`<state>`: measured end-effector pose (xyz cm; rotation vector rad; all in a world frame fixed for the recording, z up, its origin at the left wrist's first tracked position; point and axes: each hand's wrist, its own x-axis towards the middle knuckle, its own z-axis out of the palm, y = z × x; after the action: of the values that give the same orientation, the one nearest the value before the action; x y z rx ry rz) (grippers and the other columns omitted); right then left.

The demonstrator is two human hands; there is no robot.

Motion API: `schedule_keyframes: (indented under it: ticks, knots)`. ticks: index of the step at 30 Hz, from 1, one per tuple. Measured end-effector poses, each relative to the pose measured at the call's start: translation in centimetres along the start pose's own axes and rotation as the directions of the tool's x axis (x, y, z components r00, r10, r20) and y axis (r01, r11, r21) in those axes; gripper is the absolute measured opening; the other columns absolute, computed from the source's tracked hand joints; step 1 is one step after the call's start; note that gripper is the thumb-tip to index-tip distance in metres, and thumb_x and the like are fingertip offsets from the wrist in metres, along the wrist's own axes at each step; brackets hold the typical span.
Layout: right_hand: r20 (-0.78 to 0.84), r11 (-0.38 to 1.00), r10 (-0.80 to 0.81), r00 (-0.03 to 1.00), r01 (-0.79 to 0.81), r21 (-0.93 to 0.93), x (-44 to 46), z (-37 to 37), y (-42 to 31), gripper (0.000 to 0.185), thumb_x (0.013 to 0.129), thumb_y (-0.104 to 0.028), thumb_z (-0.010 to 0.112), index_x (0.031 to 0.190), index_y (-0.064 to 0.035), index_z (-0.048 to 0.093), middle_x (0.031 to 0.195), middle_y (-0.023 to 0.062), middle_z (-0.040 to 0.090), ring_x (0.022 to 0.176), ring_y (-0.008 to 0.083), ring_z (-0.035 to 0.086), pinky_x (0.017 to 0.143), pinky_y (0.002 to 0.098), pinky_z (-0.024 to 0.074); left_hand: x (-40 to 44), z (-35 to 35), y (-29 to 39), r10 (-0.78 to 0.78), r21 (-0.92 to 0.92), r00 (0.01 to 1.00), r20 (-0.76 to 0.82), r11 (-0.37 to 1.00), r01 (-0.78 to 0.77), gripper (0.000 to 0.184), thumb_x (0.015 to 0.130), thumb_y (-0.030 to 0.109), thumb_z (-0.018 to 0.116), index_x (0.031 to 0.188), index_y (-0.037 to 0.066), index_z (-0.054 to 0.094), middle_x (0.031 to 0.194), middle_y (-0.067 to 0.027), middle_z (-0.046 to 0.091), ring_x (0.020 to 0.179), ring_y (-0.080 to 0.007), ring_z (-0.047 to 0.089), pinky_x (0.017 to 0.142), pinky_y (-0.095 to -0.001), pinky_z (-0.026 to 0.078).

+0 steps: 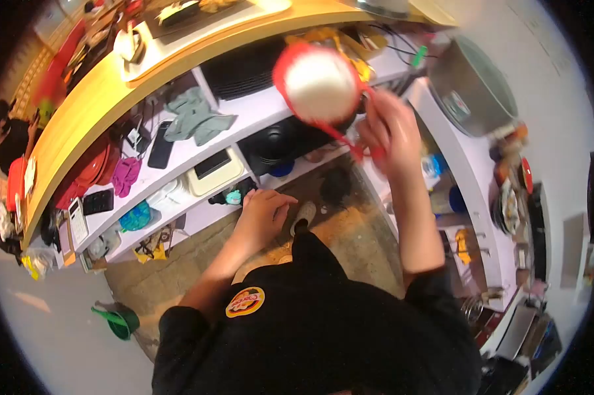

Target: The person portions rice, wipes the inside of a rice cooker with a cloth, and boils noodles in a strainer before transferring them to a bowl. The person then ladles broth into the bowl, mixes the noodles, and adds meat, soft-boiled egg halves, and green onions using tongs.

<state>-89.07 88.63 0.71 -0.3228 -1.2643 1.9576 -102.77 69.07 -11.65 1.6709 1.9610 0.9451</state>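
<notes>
My right hand (392, 131) is raised at the right of the counter, its fingers closed on a red-rimmed white round thing (320, 85). Motion blurs that thing, so its exact kind does not show; a red strap or edge trails from it beside my fingers. It hangs in front of the upper shelf, hiding part of what lies there. Lower down, my left hand (264, 210) hovers before the bottom shelf with fingers loosely bent and apart, holding nothing visible. Close behind it on that shelf is a small teal item (233, 197).
A curved wooden counter (198, 41) runs overhead with shelves beneath. On them lie a grey cloth (197, 115), a phone (159, 145), a purple cloth (126, 176) and a calculator (77, 219). A large metal pot (471, 85) stands right; a green bucket (122, 323) is lower left.
</notes>
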Motion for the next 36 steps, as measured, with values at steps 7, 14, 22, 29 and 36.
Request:
schedule_keyframes:
  ticks: [7,14,22,29,36]
  knots:
    - [0.403,0.928,0.004,0.915,0.146,-0.342,25.0,11.1,4.6,0.025,0.091,-0.024,0.051,0.076,-0.0036,0.054,0.058,-0.0021,0.041,0.046,0.0071,0.038,0.037,0.0269,0.0420,1.4,-7.4,-3.6,-0.232,0.011,0.885,-0.403,0.966,0.258,0.014,0.080,0.003,0.059,0.092,0.005,0.067,0.083,-0.0127,0.063,0.081,-0.0313,0.056,0.080,-0.0374,0.043]
    - [0.636,0.677,0.006,0.772,0.464,-0.571,34.7,14.7,7.6,0.027,0.090,-0.027,0.052,0.086,-0.0024,0.061,0.061,0.0010,0.051,0.041,0.0089,0.048,0.036,0.0252,0.0383,2.1,-10.4,-7.0,-0.527,-0.271,0.586,-0.616,0.840,0.470,0.016,0.087,0.005,0.055,0.098,0.002,0.067,0.086,-0.0128,0.064,0.082,-0.0232,0.060,0.073,-0.0308,0.046]
    - [0.814,-0.194,0.314,0.488,0.873,-0.448,34.9,17.8,10.1,0.026,0.086,-0.030,0.047,0.085,-0.0094,0.063,0.071,0.0151,0.063,0.068,0.0324,0.063,0.063,0.0428,0.0496,5.5,-13.7,-8.8,-0.524,-0.311,0.746,-0.411,0.850,0.425,0.016,0.088,0.004,0.055,0.099,0.003,0.066,0.086,-0.0126,0.063,0.080,-0.0194,0.058,0.070,-0.0273,0.044]
    - [0.832,-0.216,-0.307,0.463,0.817,-0.534,30.8,16.4,11.0,0.043,0.083,-0.053,0.050,0.082,-0.0111,0.060,0.092,0.0095,0.056,0.079,0.0264,0.057,0.057,0.0367,0.0473,8.1,-17.7,-11.3,-0.253,-0.184,0.951,0.180,0.941,0.285,0.018,0.081,0.003,0.058,0.097,0.004,0.066,0.087,-0.0126,0.064,0.084,-0.0264,0.060,0.078,-0.0320,0.044]
    - [0.021,0.099,-0.450,0.893,0.073,-0.992,13.4,0.2,12.2,0.028,0.087,-0.025,0.054,0.109,-0.0082,0.053,0.095,0.0133,0.050,0.087,0.0348,0.056,0.069,0.0418,0.0479,12.6,-15.6,-9.7,0.035,-0.185,0.871,0.490,0.981,0.065,0.020,0.080,0.003,0.059,0.097,0.007,0.067,0.083,-0.0119,0.062,0.082,-0.0282,0.058,0.077,-0.0342,0.044]
